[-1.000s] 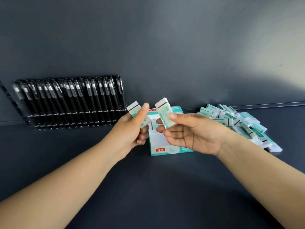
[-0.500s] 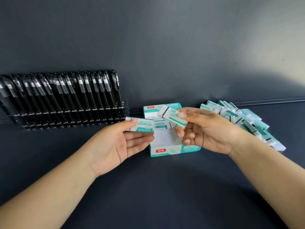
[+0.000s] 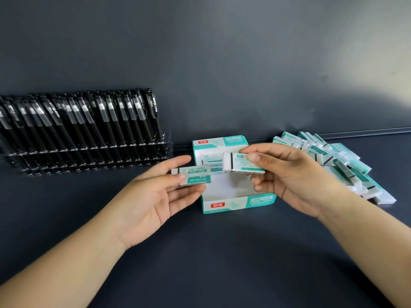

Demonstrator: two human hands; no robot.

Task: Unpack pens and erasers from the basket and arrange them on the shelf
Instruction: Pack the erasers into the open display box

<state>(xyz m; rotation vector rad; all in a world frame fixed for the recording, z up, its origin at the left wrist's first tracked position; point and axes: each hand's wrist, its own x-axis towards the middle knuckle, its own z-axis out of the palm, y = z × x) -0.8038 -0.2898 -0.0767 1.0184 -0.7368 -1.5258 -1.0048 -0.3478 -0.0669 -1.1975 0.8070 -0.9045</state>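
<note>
White eraser point(image 3: 242, 162) pinched in right hand point(image 3: 295, 181), second eraser point(image 3: 195, 175) (blurred) pinched in left hand point(image 3: 153, 201)

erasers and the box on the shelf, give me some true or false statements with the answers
1. Each hand holds one eraser: left hand an eraser, right hand another eraser. True.
2. The display box is packed full. False: only a few erasers stand at its back, the rest shows bare white floor.
3. Loose erasers are piled right of the box. True.
4. The black pens lie flat in a heap. False: they stand leaning in a clear rack.
</note>
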